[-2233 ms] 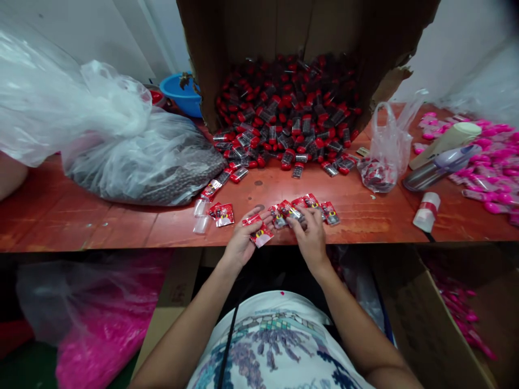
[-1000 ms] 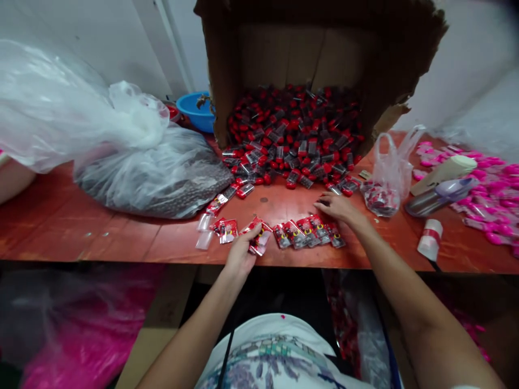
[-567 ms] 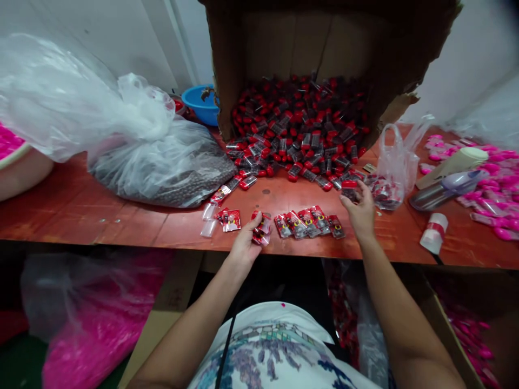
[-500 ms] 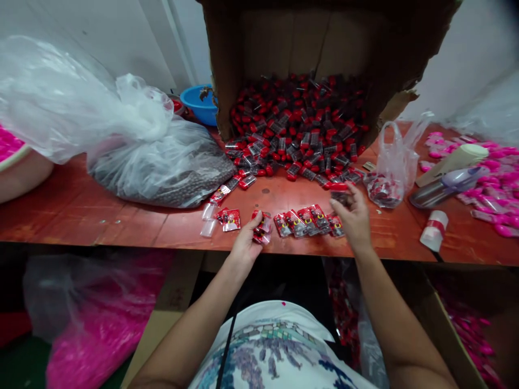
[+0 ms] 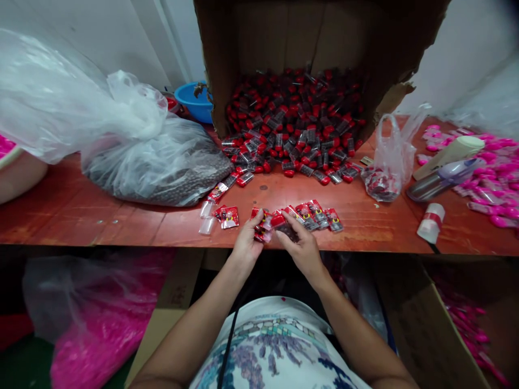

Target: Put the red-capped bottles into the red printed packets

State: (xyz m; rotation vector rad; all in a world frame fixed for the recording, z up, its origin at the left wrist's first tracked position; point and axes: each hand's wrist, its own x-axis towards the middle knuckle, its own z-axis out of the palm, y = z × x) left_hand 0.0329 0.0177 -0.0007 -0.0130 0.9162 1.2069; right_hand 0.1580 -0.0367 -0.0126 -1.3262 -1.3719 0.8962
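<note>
My left hand (image 5: 248,240) is closed on a few small red printed packets (image 5: 261,227) near the table's front edge. Pinched in my right hand (image 5: 300,243) is a small clear container with a red cap (image 5: 284,226), dark inside, close beside those packets. Just right of it, several red printed packets with dark contents (image 5: 311,215) lie in an overlapping row. Left of my hands lie another red packet (image 5: 230,217) and clear plastic sleeves (image 5: 206,225). Behind, a heap of red-capped containers (image 5: 295,124) spills from a cardboard box on its side (image 5: 211,81).
On the left a clear bag of dark beads (image 5: 162,167) slumps beside a blue bowl (image 5: 194,100). A small plastic bag (image 5: 387,173), a tumbler (image 5: 441,181), a white roll (image 5: 430,222) and pink pieces (image 5: 494,173) stand or lie on the right. A bag of pink material (image 5: 101,324) sits under the table.
My right hand has moved left from the front of the heap, bringing the red-capped container next to my left hand. My left hand has stayed nearly still with its packets.
</note>
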